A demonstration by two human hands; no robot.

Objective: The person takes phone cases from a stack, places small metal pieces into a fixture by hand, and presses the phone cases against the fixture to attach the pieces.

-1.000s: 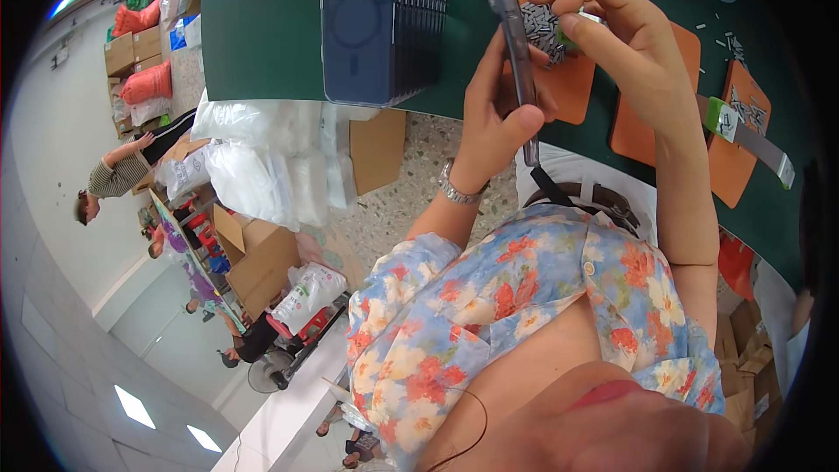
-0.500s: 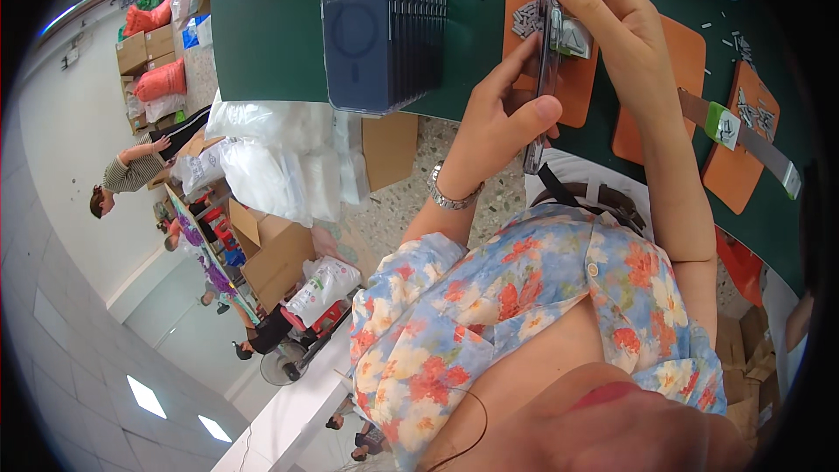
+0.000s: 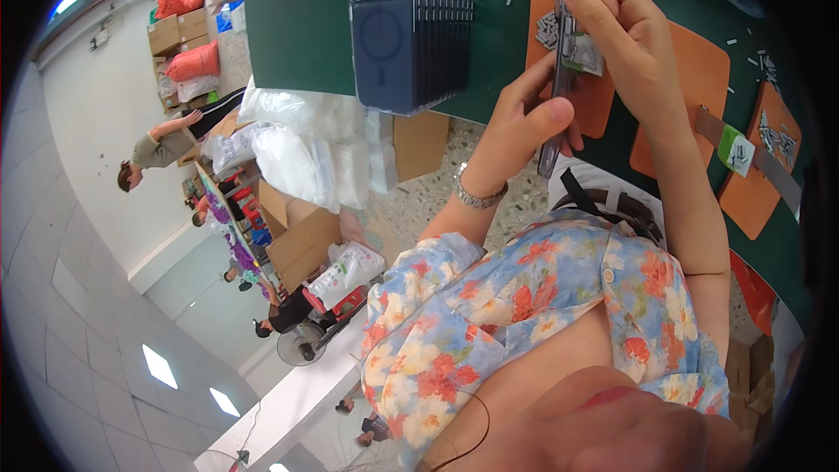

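Note:
I hold a dark clear phone case [image 3: 557,96] edge-on over the green table [image 3: 297,26]. My left hand [image 3: 516,127], with a metal bracelet at the wrist, grips its lower half from the left. At its upper end my right hand [image 3: 631,39] pinches the case, with a small clear piece bearing a green mark [image 3: 584,57] under the fingers. Behind the case lies an orange mat [image 3: 596,100] with a heap of small grey metal parts [image 3: 546,31].
A stack of dark phone cases [image 3: 411,31] stands on edge to the left. More orange mats [image 3: 695,87] [image 3: 769,170] and scattered metal bits lie to the right. Plastic bags [image 3: 297,153] and cardboard boxes [image 3: 306,240] fill the floor; other people [image 3: 157,149] work farther off.
Both hands have carried the case a little to the right and tilted it nearer to upright. The grip on it has stayed the same.

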